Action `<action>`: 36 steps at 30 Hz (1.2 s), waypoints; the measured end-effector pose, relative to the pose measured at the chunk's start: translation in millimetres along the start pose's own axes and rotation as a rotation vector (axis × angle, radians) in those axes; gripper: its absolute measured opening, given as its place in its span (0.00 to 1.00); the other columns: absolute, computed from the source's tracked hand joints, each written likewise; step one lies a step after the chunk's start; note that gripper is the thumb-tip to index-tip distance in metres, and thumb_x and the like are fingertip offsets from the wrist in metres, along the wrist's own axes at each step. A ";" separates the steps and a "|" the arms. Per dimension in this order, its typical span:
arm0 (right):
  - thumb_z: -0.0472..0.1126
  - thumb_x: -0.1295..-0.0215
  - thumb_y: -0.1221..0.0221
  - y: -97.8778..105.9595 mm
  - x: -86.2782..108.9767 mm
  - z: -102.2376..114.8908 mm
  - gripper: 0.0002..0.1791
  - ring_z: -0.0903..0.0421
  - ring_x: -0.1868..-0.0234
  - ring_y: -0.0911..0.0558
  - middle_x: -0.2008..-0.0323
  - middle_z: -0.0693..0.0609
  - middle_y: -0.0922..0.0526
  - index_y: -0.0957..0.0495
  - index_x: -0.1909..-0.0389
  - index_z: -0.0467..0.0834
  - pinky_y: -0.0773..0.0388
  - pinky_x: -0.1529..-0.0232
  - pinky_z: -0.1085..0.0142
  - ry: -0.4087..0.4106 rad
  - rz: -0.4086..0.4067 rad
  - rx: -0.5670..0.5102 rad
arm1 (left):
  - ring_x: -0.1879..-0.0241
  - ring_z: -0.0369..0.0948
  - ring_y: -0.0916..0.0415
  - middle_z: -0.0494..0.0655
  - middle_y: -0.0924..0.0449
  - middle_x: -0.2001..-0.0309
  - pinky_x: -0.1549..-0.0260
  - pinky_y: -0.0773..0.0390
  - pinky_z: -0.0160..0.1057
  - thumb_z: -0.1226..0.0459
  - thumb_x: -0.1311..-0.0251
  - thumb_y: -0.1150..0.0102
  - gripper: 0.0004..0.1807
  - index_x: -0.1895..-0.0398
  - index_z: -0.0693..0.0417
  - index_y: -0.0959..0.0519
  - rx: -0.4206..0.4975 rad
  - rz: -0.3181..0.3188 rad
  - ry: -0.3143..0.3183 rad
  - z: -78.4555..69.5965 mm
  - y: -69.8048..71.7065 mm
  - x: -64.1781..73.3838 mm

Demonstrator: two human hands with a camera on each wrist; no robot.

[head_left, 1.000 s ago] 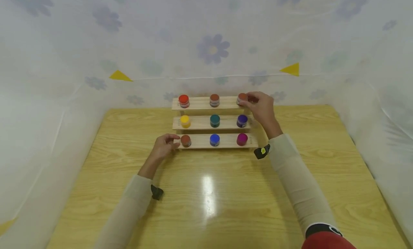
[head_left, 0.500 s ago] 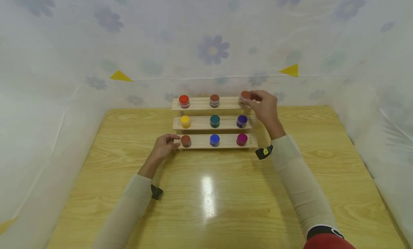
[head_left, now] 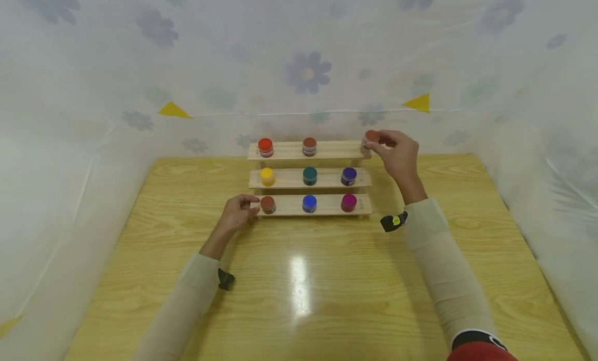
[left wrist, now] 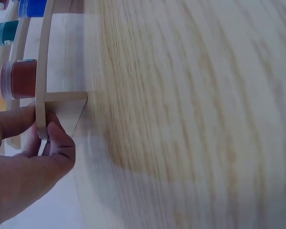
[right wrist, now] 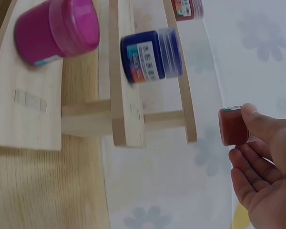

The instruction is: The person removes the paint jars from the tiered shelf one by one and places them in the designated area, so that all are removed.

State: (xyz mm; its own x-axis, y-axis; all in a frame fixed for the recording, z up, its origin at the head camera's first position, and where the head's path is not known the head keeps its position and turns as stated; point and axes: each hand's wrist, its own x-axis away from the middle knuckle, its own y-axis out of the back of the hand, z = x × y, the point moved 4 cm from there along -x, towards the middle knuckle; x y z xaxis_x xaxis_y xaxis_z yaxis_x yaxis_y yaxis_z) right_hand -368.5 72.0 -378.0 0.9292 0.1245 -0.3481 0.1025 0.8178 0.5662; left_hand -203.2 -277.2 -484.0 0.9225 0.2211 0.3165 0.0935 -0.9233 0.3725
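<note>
A three-tier wooden rack (head_left: 287, 152) stands at the back of the table, bearing several small paint jars. My left hand (head_left: 235, 214) pinches the left end of its lowest shelf (left wrist: 41, 76), thumb above and fingers below, beside a brown jar (left wrist: 25, 80). With thumb and fingers my right hand (head_left: 401, 154) grips another brown paint jar (right wrist: 232, 126). In the right wrist view that jar is held in the air, apart from the top shelf's right end. On the middle shelf's right sits a purple jar (right wrist: 150, 55), with a magenta jar (right wrist: 57, 31) on the lowest shelf.
Red (head_left: 265, 147) and brown (head_left: 309, 146) jars share the top shelf. Yellow (head_left: 267, 176), green (head_left: 310, 176) and blue (head_left: 309, 203) jars stand lower down. A flowered white sheet (head_left: 224, 75) rises behind the wood-grain table (head_left: 261, 288).
My right hand has lifted the brown jar from the right of the top shelf and moved it rightward, out to the shelf's end. The left hand has stayed at the lowest shelf.
</note>
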 end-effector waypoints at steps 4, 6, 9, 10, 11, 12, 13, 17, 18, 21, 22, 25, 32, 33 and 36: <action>0.46 0.43 0.34 8.3 1.0 -8.0 0.23 0.43 0.54 0.20 0.52 0.38 0.18 0.20 0.49 0.37 0.25 0.46 0.51 -0.019 -0.029 -0.017 | 0.75 0.38 0.41 0.44 0.38 0.73 0.77 0.36 0.31 0.69 0.38 0.43 0.16 0.46 0.62 0.26 0.000 0.004 0.008 -0.2 -0.6 -0.2; 0.46 0.43 0.34 11.5 1.9 -11.5 0.23 0.42 0.53 0.20 0.52 0.37 0.18 0.20 0.49 0.37 0.25 0.46 0.51 -0.031 -0.041 -0.024 | 0.75 0.38 0.41 0.44 0.38 0.73 0.77 0.36 0.31 0.69 0.38 0.43 0.17 0.47 0.62 0.26 -0.003 0.000 0.011 -0.5 -0.6 -0.4; 0.46 0.43 0.33 15.6 3.2 -17.1 0.24 0.42 0.53 0.20 0.52 0.38 0.18 0.20 0.49 0.37 0.25 0.46 0.52 -0.047 -0.055 -0.021 | 0.75 0.38 0.41 0.44 0.38 0.74 0.78 0.37 0.31 0.69 0.39 0.42 0.17 0.47 0.62 0.26 -0.012 -0.007 0.015 -1.1 -1.1 0.1; 0.46 0.43 0.33 16.8 3.8 -18.8 0.24 0.42 0.53 0.20 0.52 0.38 0.18 0.21 0.49 0.37 0.25 0.46 0.52 -0.050 -0.058 -0.018 | 0.76 0.38 0.41 0.44 0.38 0.74 0.78 0.37 0.31 0.69 0.39 0.42 0.16 0.47 0.62 0.25 -0.014 -0.010 0.016 -1.0 -1.1 0.2; 0.46 0.43 0.33 17.8 3.9 -21.2 0.24 0.43 0.53 0.20 0.53 0.38 0.18 0.21 0.49 0.36 0.25 0.46 0.52 -0.049 -0.063 -0.013 | 0.76 0.38 0.41 0.44 0.38 0.74 0.78 0.37 0.31 0.69 0.39 0.42 0.16 0.47 0.62 0.25 -0.018 -0.012 0.015 -0.9 -0.9 0.5; 0.46 0.44 0.33 18.8 4.1 -23.4 0.24 0.43 0.53 0.20 0.53 0.38 0.18 0.21 0.49 0.36 0.25 0.47 0.53 -0.047 -0.067 -0.009 | 0.76 0.38 0.42 0.44 0.39 0.74 0.78 0.37 0.31 0.69 0.39 0.43 0.17 0.47 0.62 0.26 -0.020 -0.010 0.012 -0.6 -0.7 0.9; 0.45 0.43 0.33 19.9 4.5 -25.1 0.24 0.43 0.54 0.20 0.53 0.38 0.18 0.21 0.49 0.36 0.25 0.47 0.53 -0.045 -0.071 -0.006 | 0.76 0.38 0.42 0.44 0.39 0.75 0.78 0.38 0.31 0.69 0.39 0.43 0.17 0.47 0.62 0.26 -0.024 -0.010 0.008 -0.1 -0.4 1.0; 0.46 0.43 0.34 26.0 7.1 -33.3 0.24 0.43 0.54 0.20 0.52 0.38 0.18 0.21 0.49 0.36 0.25 0.47 0.53 -0.043 -0.084 0.007 | 0.76 0.38 0.42 0.44 0.39 0.74 0.78 0.38 0.31 0.69 0.38 0.43 0.16 0.47 0.63 0.26 -0.021 -0.002 -0.014 0.9 0.1 1.2; 0.46 0.42 0.34 27.7 7.9 -35.9 0.24 0.43 0.54 0.20 0.52 0.38 0.18 0.21 0.48 0.36 0.25 0.47 0.52 -0.047 -0.087 0.009 | 0.76 0.38 0.42 0.44 0.39 0.74 0.78 0.38 0.31 0.69 0.38 0.43 0.17 0.47 0.63 0.26 -0.019 0.002 -0.018 1.0 0.0 1.1; 0.46 0.41 0.35 32.7 9.9 -44.3 0.23 0.42 0.54 0.20 0.52 0.38 0.18 0.21 0.48 0.36 0.25 0.48 0.53 -0.065 -0.094 0.031 | 0.76 0.38 0.42 0.44 0.38 0.74 0.78 0.37 0.31 0.68 0.38 0.43 0.17 0.46 0.62 0.26 -0.017 0.013 -0.018 0.2 -0.4 1.2; 0.46 0.41 0.36 33.5 10.4 -47.6 0.23 0.43 0.54 0.21 0.52 0.39 0.18 0.21 0.48 0.37 0.25 0.48 0.54 -0.074 -0.093 0.037 | 0.75 0.38 0.42 0.44 0.38 0.74 0.78 0.37 0.32 0.68 0.38 0.43 0.17 0.46 0.62 0.26 -0.018 0.015 -0.015 0.3 -0.2 1.3; 0.47 0.40 0.37 35.2 12.0 -55.5 0.23 0.44 0.54 0.21 0.53 0.39 0.18 0.21 0.49 0.37 0.26 0.49 0.55 -0.093 -0.088 0.056 | 0.74 0.39 0.41 0.44 0.38 0.73 0.77 0.37 0.32 0.67 0.37 0.43 0.17 0.46 0.62 0.26 -0.020 0.015 -0.009 0.5 -0.1 1.1; 0.51 0.39 0.40 33.9 19.2 -68.8 0.27 0.42 0.53 0.22 0.54 0.35 0.19 0.22 0.48 0.34 0.27 0.47 0.51 -0.150 -0.026 0.074 | 0.75 0.38 0.42 0.44 0.38 0.74 0.77 0.37 0.32 0.68 0.37 0.43 0.17 0.45 0.62 0.27 0.000 0.014 -0.011 2.2 -0.2 -0.5; 0.52 0.38 0.40 33.1 20.7 -70.8 0.28 0.42 0.53 0.22 0.53 0.35 0.19 0.23 0.47 0.34 0.28 0.46 0.51 -0.160 -0.012 0.078 | 0.76 0.38 0.42 0.43 0.38 0.74 0.77 0.38 0.32 0.68 0.37 0.43 0.17 0.45 0.62 0.27 0.001 0.016 -0.011 2.3 0.0 -0.5; 0.53 0.38 0.40 30.6 25.6 -76.3 0.28 0.41 0.52 0.23 0.53 0.35 0.20 0.23 0.47 0.34 0.28 0.45 0.50 -0.181 0.019 0.082 | 0.76 0.38 0.41 0.43 0.37 0.75 0.78 0.37 0.31 0.68 0.38 0.43 0.17 0.46 0.62 0.26 0.007 0.013 -0.005 1.6 0.4 0.1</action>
State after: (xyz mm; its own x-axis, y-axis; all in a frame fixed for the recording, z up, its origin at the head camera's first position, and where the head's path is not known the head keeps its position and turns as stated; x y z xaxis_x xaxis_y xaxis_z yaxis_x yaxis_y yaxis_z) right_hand -368.7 143.1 -426.5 0.9791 0.0299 -0.2010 0.1064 0.7672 0.6325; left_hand -202.5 -278.0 -485.2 0.9256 0.2077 0.3164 0.0844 -0.9282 0.3623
